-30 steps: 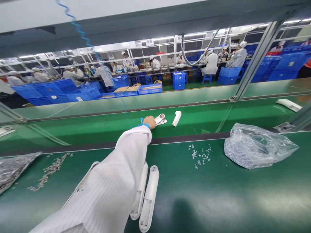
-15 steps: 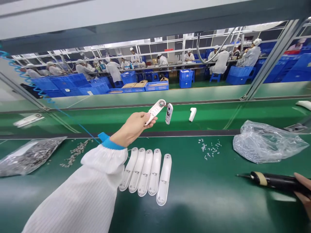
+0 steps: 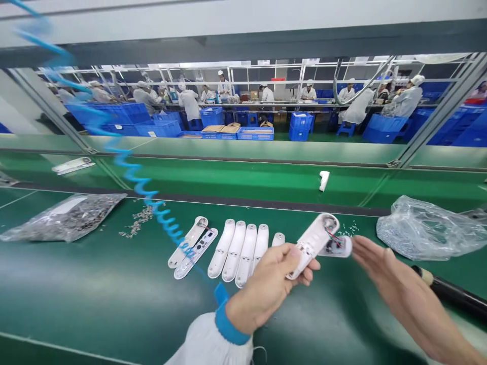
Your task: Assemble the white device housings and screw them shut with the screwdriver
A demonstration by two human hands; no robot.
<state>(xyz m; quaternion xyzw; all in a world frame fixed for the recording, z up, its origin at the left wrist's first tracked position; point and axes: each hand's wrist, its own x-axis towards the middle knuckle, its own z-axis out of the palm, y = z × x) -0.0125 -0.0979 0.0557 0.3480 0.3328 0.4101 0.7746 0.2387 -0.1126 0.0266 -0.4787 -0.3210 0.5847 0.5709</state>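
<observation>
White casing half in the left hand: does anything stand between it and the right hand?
Yes: the wired circuit-board cover sits between the right hand and the white casing half held by the left hand. Whether the right hand touches the cover is unclear.

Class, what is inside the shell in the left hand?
Inside the shell, thin wires show at the far end; the left hand covers part of the near end, hiding what lies there.
</observation>
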